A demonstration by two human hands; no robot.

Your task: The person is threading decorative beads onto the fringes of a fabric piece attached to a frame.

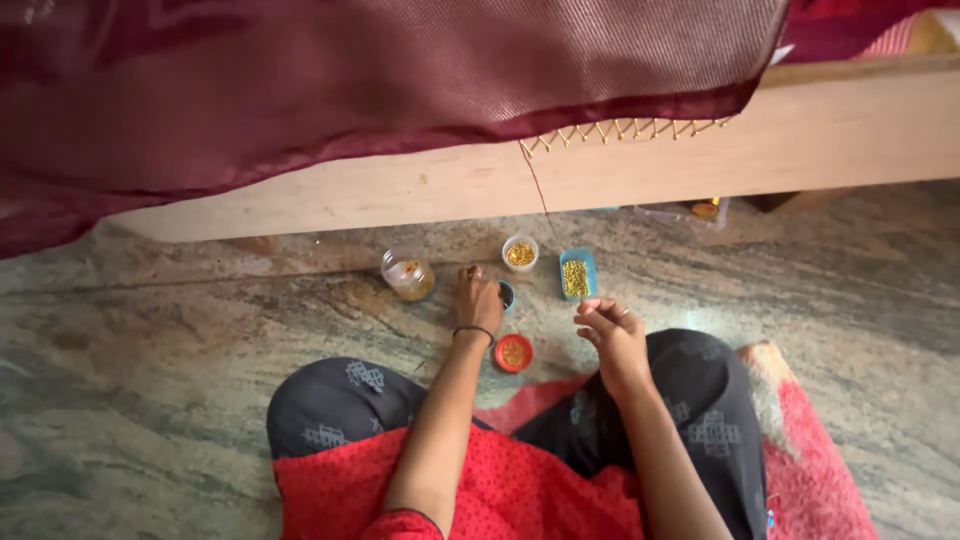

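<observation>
Thread (541, 200) runs from the cloth edge (620, 110) to my pinching right hand (612, 330); left hand (478, 298) dips fingers into a small cup (507, 294) at 12 o'clock, grip unclear, bare floor (150, 340) at 9.

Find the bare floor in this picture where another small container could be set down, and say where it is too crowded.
Bare stone floor lies left of the jar, and more right of the blue tray toward the red mat. It is crowded between the left hand and right hand, among the white cup and red lid.
</observation>
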